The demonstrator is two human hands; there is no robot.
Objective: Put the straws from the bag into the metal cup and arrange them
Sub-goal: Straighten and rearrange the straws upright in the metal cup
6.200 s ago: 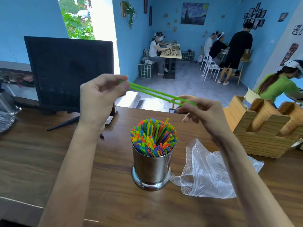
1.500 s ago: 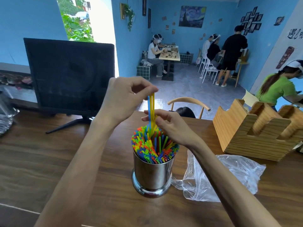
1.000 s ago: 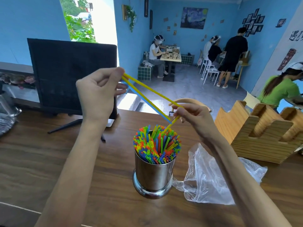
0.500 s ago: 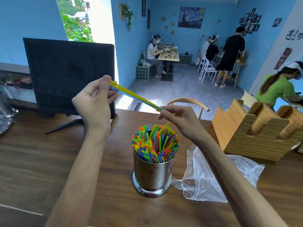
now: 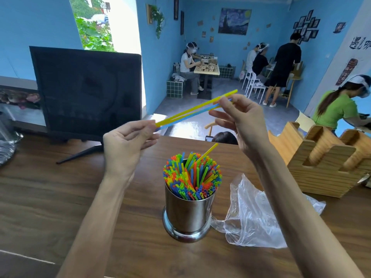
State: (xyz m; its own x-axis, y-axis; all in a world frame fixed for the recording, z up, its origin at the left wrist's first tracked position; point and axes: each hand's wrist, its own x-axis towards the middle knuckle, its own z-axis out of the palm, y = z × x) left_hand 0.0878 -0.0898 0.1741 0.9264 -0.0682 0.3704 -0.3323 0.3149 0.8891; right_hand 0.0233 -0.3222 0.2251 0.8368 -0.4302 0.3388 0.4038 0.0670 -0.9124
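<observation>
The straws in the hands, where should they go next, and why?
Probably tip the yellow and blue straws upright and lower them into the metal cup. Both hands, left hand and right hand, pinch them level above it.

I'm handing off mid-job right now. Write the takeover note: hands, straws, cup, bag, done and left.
Left hand: pinches the near ends of a yellow straw and a blue straw.
Right hand: pinches their far ends; both straws are held above the cup.
Cup: upright on the table, packed with straws; one yellow straw sticks out above the rest.
Bag: lies crumpled right of the cup, looks empty.
Done: nearly all straws in.
Left: insert the held two, push the sticking one down, even out.
</observation>
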